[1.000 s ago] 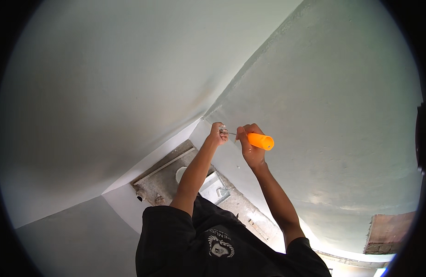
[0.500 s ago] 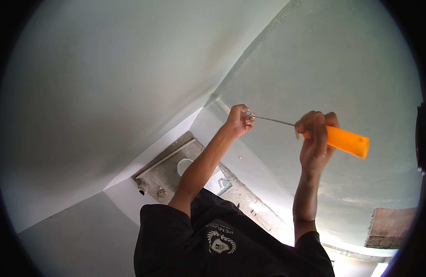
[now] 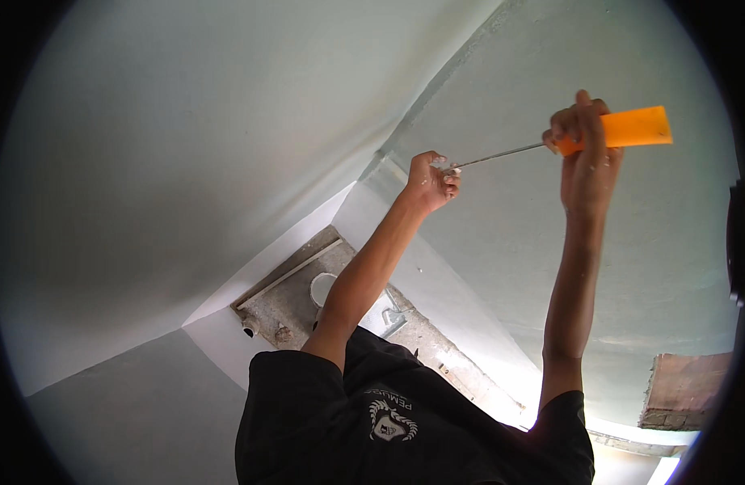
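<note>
Raised in front of me, my right hand [image 3: 587, 153] is closed around the orange handle [image 3: 641, 127] of a hand tool. A thin metal shaft, or a blade seen edge-on, [image 3: 502, 153] runs from it leftward and slightly down. My left hand [image 3: 433, 184] has its fingers curled at that thin end, pinching it. Pale smears and bits show on the left fingertips. The exact kind of tool cannot be told. Behind both hands stands a pale grey-green wall [image 3: 502, 218].
Below my left arm, a rough floor [image 3: 292, 279] holds a round white container [image 3: 321, 288], a greyish tray-like thing [image 3: 386, 314] and a long strip [image 3: 288, 275]. A pipe end [image 3: 250, 327] sticks out nearby. At lower right is a brownish patch [image 3: 688, 388] with a brick edge.
My right hand has moved up and right with the orange handle, which has tilted upward. My left hand has risen slightly and shifted right, still at the thin end.
</note>
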The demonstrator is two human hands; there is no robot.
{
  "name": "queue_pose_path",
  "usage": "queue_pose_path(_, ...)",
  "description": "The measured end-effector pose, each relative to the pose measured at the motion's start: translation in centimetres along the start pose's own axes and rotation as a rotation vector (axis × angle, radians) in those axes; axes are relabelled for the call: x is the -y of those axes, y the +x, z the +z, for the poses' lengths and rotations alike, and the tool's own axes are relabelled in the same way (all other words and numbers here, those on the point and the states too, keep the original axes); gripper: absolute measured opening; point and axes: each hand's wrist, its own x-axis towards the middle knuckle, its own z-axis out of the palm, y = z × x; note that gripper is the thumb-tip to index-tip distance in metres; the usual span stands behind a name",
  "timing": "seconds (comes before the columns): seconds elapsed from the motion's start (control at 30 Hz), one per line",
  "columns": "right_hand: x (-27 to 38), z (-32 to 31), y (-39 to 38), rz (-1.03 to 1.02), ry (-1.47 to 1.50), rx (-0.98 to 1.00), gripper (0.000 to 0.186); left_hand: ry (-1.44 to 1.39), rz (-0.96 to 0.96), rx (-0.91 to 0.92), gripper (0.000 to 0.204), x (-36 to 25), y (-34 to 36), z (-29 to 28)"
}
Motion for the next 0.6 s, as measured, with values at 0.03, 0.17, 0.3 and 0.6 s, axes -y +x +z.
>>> queue_pose_path(0.03, -0.7, 0.3, -0.1, 0.044, 0.002, 0.007, 0.021, 0.005, 0.000, -0.025, 0.016, -0.2, -0.2, 0.0)
queue_pose_path(0.17, 0.6, 0.4, 0.3, 0.027, -0.038, 0.086, 0.023, -0.070, -0.028, -0.031, 0.018, -0.7, -1.5, 1.6)
queue_pose_path(0.3, 5.6, -1.7, 3.2, -0.058, -0.060, 0.033, 0.025, -0.013, -0.001, 0.186, 0.019, 0.0, -1.3, 4.2)
queue_pose_path(0.6, 0.7, 0.2, -0.7, 0.008, -0.073, 0.067, 0.027, -0.060, 0.006, -0.101, 0.021, -0.7, -1.8, 1.3)
